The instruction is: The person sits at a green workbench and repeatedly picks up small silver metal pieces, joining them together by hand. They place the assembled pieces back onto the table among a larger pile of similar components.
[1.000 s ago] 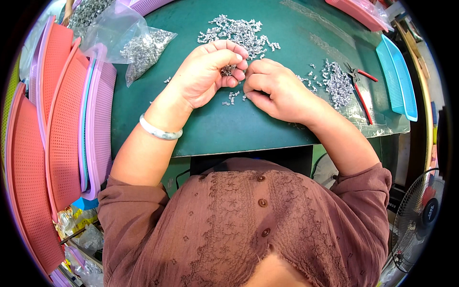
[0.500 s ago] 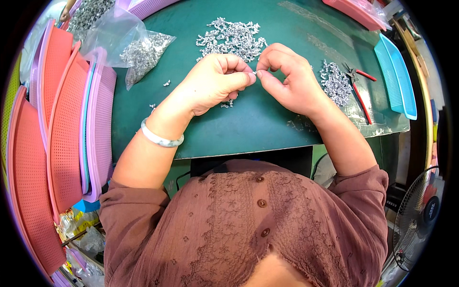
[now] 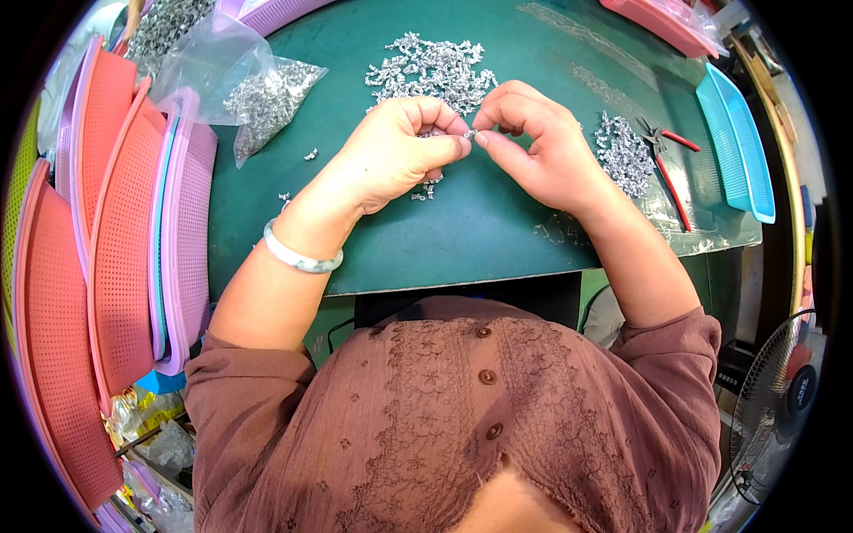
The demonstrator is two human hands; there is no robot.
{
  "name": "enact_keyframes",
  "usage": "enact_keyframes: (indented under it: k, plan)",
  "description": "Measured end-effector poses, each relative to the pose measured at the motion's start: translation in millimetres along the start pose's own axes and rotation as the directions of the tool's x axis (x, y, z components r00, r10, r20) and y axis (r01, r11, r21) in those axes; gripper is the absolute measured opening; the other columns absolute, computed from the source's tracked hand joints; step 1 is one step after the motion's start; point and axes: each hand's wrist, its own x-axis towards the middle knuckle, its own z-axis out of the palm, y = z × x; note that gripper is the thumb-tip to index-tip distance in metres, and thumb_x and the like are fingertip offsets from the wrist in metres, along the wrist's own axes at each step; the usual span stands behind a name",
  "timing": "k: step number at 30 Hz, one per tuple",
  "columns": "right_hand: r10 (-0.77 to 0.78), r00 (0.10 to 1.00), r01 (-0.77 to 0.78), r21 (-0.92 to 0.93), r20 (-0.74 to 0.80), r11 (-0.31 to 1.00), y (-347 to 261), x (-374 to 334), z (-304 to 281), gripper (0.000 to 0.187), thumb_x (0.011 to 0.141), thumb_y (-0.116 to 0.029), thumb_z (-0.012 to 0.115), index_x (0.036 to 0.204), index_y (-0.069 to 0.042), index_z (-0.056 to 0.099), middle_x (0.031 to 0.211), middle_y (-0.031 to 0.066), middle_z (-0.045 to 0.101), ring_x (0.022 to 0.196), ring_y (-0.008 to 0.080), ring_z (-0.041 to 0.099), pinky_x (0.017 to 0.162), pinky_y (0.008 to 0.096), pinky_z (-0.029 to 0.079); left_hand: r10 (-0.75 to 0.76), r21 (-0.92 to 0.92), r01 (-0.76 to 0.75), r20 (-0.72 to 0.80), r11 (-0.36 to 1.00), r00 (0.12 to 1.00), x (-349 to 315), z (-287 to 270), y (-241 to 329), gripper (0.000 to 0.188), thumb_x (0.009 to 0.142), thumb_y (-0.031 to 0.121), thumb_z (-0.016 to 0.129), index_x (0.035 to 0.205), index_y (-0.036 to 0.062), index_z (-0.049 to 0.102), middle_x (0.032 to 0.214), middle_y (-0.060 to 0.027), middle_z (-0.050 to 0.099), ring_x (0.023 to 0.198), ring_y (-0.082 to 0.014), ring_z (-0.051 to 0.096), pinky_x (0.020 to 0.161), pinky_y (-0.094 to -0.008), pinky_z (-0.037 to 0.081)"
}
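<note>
Above the green table [image 3: 498, 240], my left hand [image 3: 400, 151] and my right hand [image 3: 538, 147] meet fingertip to fingertip. Between them is a tiny silver metal piece [image 3: 471, 134], pinched by both thumbs and forefingers; its exact shape is too small to make out. A few more silver pieces show beneath my left fingers. Just beyond my hands spreads a large heap of small silver metal pieces [image 3: 431, 67]. A smaller pile of silver pieces [image 3: 624, 155] lies right of my right hand, beside red-handled pliers [image 3: 671, 173].
At the left stand stacked pink and purple plastic baskets [image 3: 120, 240]. A clear plastic bag [image 3: 275, 98] of metal pieces lies at the back left. A blue basket [image 3: 736, 142] sits on the right edge, a pink basket [image 3: 662, 27] at the back right. A fan [image 3: 773, 409] stands lower right.
My right fingertips have shifted slightly left, closer to the left ones, and the small silver piece now shows more clearly between them. The piles and pliers have not moved.
</note>
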Motion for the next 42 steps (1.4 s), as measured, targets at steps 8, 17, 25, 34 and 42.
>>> enact_keyframes:
  k: [8, 17, 25, 34, 42]
  plan:
    - [-0.064, 0.998, 0.064, -0.005, 0.005, 0.998, 1.0, 1.1, -1.2, 0.008, 0.071, -0.001, 0.060, 0.076, -0.003, 0.055, 0.078, 0.0090, 0.056, 0.074, 0.0243, 0.056, 0.064, 0.0307, 0.045, -0.018, -0.086, 0.021, 0.029, 0.996, 0.999, 0.2, 0.5, 1.5, 0.008, 0.078, 0.005, 0.063, 0.083, 0.0053, 0.057, 0.067, 0.0039, 0.052, 0.053, -0.0024, 0.044, 0.045, -0.0159, 0.033]
    - [-0.049, 0.999, 0.049, 0.033, 0.002, 0.998, -0.2, 0.7, -0.4, 0.011, 0.069, 0.001, 0.060, 0.077, -0.002, 0.055, 0.080, 0.0091, 0.057, 0.076, 0.0246, 0.057, 0.067, 0.0308, 0.045, 0.015, -0.042, -0.014, 0.031, 0.999, 0.999, -0.3, -0.8, -0.3, 0.009, 0.077, 0.005, 0.063, 0.083, 0.0056, 0.057, 0.067, 0.0042, 0.051, 0.054, -0.0023, 0.044, 0.046, -0.0154, 0.032]
    - [-0.046, 0.999, 0.046, 0.005, 0.015, 0.999, -4.2, 2.0, -2.6, 0.012, 0.069, 0.001, 0.061, 0.079, -0.003, 0.056, 0.081, 0.0091, 0.057, 0.077, 0.0248, 0.057, 0.067, 0.0311, 0.045, -0.001, -0.115, 0.008, 0.061, 0.993, 0.998, 1.1, -2.0, -0.1, 0.007, 0.079, 0.008, 0.062, 0.082, 0.0071, 0.056, 0.068, 0.0031, 0.052, 0.054, -0.0036, 0.045, 0.047, -0.0160, 0.034]
    - [-0.130, 0.972, 0.146, -0.065, 0.196, 0.987, -0.4, -1.7, 8.0, 0.012, 0.071, -0.007, 0.062, 0.083, -0.007, 0.061, 0.079, 0.0085, 0.052, 0.079, 0.0276, 0.052, 0.069, 0.0366, 0.044, 0.049, -0.503, -0.035, 0.014, 0.863, 0.999, 8.7, -18.3, -3.1, 0.010, 0.083, 0.006, 0.048, 0.092, 0.0035, 0.051, 0.085, -0.0069, 0.055, 0.067, -0.0115, 0.052, 0.057, -0.0217, 0.045]
    - [-0.175, 0.947, 0.225, -0.168, 0.268, 0.960, -3.3, -2.8, 22.5, 0.007, 0.071, -0.011, 0.061, 0.078, -0.007, 0.060, 0.076, 0.0081, 0.051, 0.076, 0.0276, 0.052, 0.069, 0.0379, 0.043, 0.032, -0.442, -0.025, 0.008, 0.896, 0.999, 8.6, -18.7, -4.4, 0.009, 0.084, 0.010, 0.051, 0.089, 0.0034, 0.055, 0.080, -0.0043, 0.056, 0.066, -0.0099, 0.052, 0.055, -0.0203, 0.044]
